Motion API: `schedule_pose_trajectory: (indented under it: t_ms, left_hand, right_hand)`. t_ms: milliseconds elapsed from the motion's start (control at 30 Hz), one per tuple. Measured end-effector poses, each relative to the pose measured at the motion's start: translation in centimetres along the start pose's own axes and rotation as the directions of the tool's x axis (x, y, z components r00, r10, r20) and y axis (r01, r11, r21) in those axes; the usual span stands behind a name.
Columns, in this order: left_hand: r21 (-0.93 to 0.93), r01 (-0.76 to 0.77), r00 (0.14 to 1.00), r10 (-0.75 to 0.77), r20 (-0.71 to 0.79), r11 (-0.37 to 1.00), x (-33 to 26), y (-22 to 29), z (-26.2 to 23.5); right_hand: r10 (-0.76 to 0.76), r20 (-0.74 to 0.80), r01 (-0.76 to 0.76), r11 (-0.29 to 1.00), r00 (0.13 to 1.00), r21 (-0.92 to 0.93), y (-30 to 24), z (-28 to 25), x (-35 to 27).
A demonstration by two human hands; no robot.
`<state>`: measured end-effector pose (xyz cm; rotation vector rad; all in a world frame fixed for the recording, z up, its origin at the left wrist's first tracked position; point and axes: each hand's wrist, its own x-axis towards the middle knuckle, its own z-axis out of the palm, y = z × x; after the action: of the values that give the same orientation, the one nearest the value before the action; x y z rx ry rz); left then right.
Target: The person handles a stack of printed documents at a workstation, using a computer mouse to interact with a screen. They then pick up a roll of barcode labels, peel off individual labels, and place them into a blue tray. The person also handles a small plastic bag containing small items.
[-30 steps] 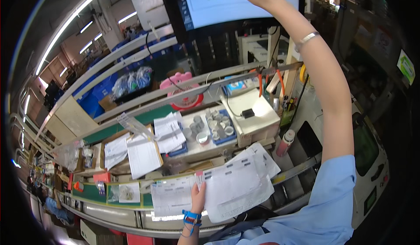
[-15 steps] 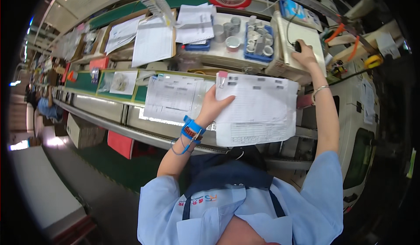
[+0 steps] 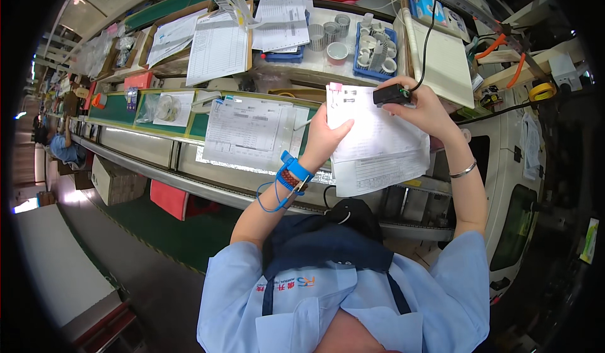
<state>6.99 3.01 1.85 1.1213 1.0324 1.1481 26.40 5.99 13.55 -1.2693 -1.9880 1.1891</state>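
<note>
The left hand [image 3: 324, 140] pinches a sheaf of printed paper sheets [image 3: 378, 145] at its left edge, thumb on top and fingers beneath, holding it up above the near edge of the counter [image 3: 208, 170]. The right hand [image 3: 428, 110] wraps a small black handheld scanner [image 3: 392, 94] against the sheaf's upper right corner; its grip is closed around the body, and a black cable [image 3: 427, 38] runs from it up over the counter.

The sheets look thin, light and limp: they would sag or curl if held by one corner, so an edge pinch with support underneath seems the sound hold. A small pink tab [image 3: 335, 87] sticks out at the top left. The scanner appears rigid, smooth moulded plastic, compact enough for one palm, with the cable likely to tug at it.

A blue coiled wrist strap [image 3: 291, 171] circles the left wrist and a thin metal bangle [image 3: 464, 170] the right. Behind stand a blue tray [image 3: 376, 51] of small grey cylindrical parts and more loose forms [image 3: 246, 129].
</note>
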Motion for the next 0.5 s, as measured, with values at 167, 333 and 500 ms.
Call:
schedule_pose_trajectory:
  t_ms: [167, 333, 500]
  left_hand:
    - [-0.047, 0.072, 0.997, -0.073, -0.011, 0.996, -0.2, 0.8, 0.0]
    - [0.008, 0.056, 0.998, -0.056, -0.015, 0.998, -0.1, 0.5, -0.2]
    - [0.096, 0.055, 0.998, -0.054, -0.009, 0.994, -1.0, 0.8, -0.7]
  right_hand:
    - [-0.033, -0.042, 0.033, 0.999, 0.999, 0.009, -0.5, 0.3, 0.3]
    - [0.039, -0.115, -0.054, 0.990, 0.993, -0.133, 0.2, -0.7, 0.5]
    - [-0.054, -0.600, -0.400, 0.699, 0.798, -0.593, 9.6, -5.9, -0.6]
